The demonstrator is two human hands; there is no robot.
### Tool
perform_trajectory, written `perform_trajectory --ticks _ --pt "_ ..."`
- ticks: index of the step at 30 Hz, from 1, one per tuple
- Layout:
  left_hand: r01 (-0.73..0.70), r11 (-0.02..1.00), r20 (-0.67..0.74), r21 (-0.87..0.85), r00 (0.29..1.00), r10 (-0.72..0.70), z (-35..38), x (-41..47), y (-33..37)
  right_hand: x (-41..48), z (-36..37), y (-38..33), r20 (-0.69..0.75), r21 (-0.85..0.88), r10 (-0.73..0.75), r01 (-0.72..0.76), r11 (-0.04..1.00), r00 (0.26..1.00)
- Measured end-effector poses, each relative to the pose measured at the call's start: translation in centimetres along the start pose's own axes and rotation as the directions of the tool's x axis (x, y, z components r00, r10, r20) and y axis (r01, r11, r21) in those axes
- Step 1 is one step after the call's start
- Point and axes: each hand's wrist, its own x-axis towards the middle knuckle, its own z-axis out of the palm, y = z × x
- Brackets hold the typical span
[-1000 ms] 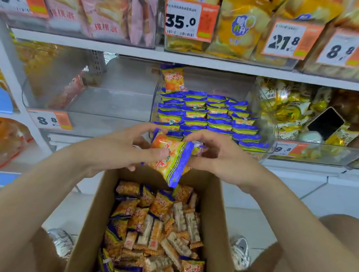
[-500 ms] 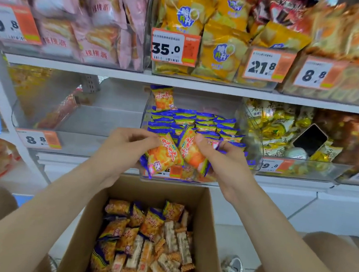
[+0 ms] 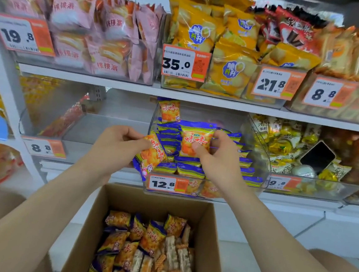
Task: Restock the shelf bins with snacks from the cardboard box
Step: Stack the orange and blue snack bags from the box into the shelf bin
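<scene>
Head: right hand (image 3: 218, 161) holds upright packet (image 3: 195, 139); left hand (image 3: 117, 145), tilted packet (image 3: 152, 155).

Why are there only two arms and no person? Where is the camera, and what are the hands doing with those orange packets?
The camera sits on the person's head and looks down, so you see what they see: just their own arms. There is only this one view. The left hand pinches a tilted packet of snacks, orange with blue edges. The right hand holds an upright packet of the same kind. Both are at the clear bin on the shelf, where matching packets stand in rows. Below is an open cardboard box with more snacks inside.
</scene>
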Motion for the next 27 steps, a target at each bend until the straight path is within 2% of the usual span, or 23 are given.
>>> perform_trajectory --ticks 5,10,13,17,21,24,27 --pt "0.013 0.999 -0.077 -0.030 0.997 -0.016 -0.6 1.8 -0.5 5.0 3.1 -0.7 -0.003 -0.120 -0.093 0.092 0.988 0.996" --pt "0.038 0.994 -0.045 -0.105 0.998 -0.043 -0.4 3.4 -0.5 9.6 5.8 -0.2 0.030 -0.287 -0.125 0.128 0.949 0.992" --pt "0.055 0.995 -0.044 -0.078 0.997 -0.058 0.1 4.2 -0.8 11.5 7.7 0.3 -0.002 -0.314 -0.115 0.109 0.943 0.993" --pt "0.054 0.998 -0.037 -0.036 0.998 -0.055 1.0 4.8 -0.8 13.1 9.5 0.4 0.049 -0.382 -0.032 0.048 0.923 0.998" --pt "0.045 0.998 -0.035 -0.045 0.998 -0.046 1.8 4.9 -0.8 14.4 9.3 -0.1 0.196 -0.359 -0.039 0.108 0.927 0.980" --pt "0.033 0.999 -0.034 -0.036 0.999 -0.034 2.6 4.7 -0.9 14.5 9.1 0.7 0.274 -0.418 -0.029 0.146 0.897 0.961" --pt "0.043 0.997 -0.048 -0.065 0.998 -0.046 2.8 4.5 -0.9 13.8 9.2 0.7 0.187 -0.419 -0.053 0.129 0.899 0.981"
